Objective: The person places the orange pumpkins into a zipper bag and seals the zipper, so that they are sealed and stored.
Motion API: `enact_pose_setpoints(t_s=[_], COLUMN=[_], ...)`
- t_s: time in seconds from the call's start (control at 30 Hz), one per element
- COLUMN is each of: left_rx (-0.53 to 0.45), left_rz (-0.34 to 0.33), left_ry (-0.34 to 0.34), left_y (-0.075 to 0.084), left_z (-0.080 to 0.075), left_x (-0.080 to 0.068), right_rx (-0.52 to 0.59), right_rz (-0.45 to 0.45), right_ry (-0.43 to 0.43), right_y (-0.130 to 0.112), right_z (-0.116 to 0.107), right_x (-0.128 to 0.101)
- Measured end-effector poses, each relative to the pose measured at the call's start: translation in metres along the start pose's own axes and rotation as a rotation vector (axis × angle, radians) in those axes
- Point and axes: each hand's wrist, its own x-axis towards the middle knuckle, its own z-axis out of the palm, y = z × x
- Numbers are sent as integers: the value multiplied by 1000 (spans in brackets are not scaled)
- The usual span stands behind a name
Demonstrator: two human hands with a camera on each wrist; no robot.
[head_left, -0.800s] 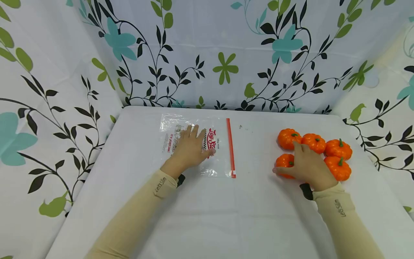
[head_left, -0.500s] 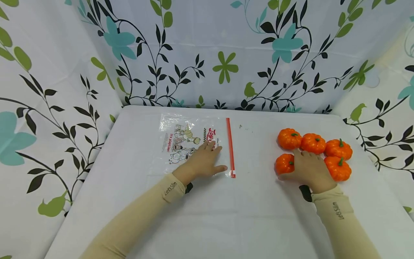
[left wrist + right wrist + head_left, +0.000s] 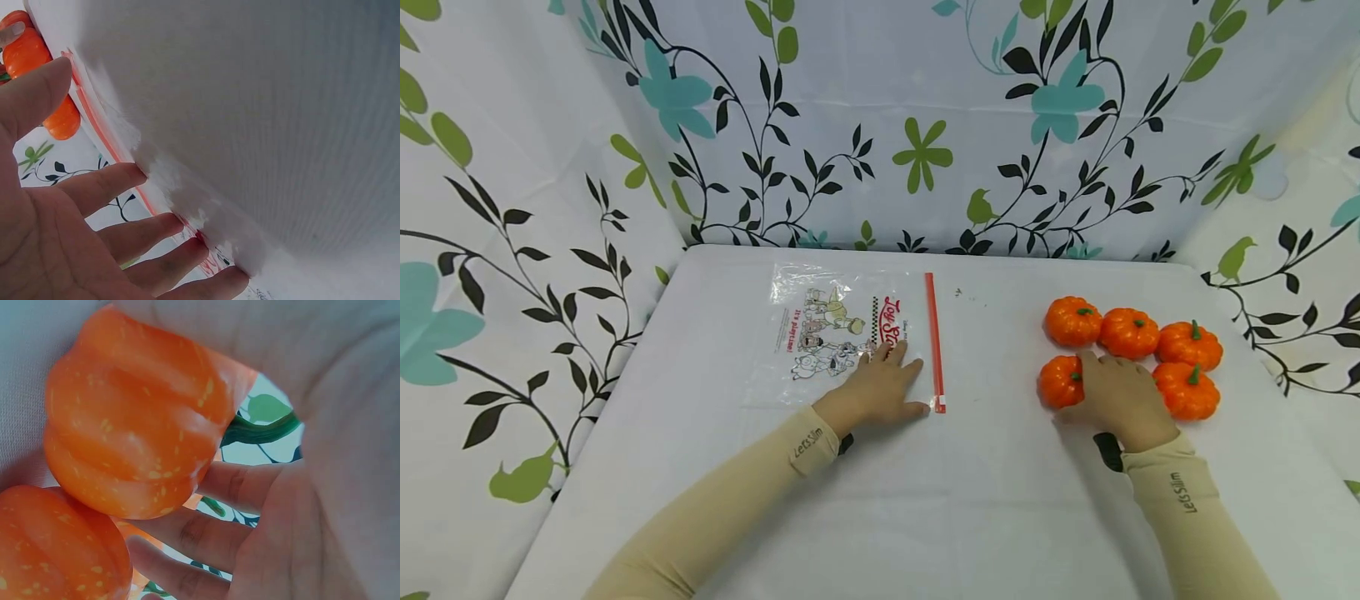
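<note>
The left hand (image 3: 880,389) lies flat, fingers straight, on the zip bag (image 3: 842,333) left of centre; its red zipper strip (image 3: 933,342) runs top to bottom just right of the fingertips. The right hand (image 3: 1118,398) covers the lower-middle toy pumpkin (image 3: 137,437), fingers loosely curled over it, among five pumpkins at right on the worktop (image 3: 970,500).
</note>
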Motion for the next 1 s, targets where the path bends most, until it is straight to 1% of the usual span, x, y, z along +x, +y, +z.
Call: enact_pose_setpoints(t_s=[0.17, 0.3, 0.47, 0.63, 0.73, 0.8, 0.9, 1.0], left_rx=[12, 62, 120, 135, 170, 195, 230, 268], left_rz=[-9, -42, -104, -194, -239, -251, -246, -212], left_ry=[23, 62, 102, 127, 132, 131, 136, 160], left_y=[4, 13, 27, 39, 44, 47, 48, 46], left_z=[-4, -6, -7, -3, 1, 3, 4, 5], left_x=[4, 10, 20, 32, 36, 37, 36, 35], right_rx=[-3, -18, -37, -37, -5, 36, 111, 167], right_rz=[-8, -10, 13, 21, 2, -24, -57, -88], right_ry=[3, 4, -18, -29, -1, 25, 46, 56], right_y=[-1, -2, -3, -7, -13, -18, -23, -27], right_z=[-4, -3, 1, 2, 4, 5, 4, -1], right_x=[0, -3, -5, -8, -9, -10, -10, -9])
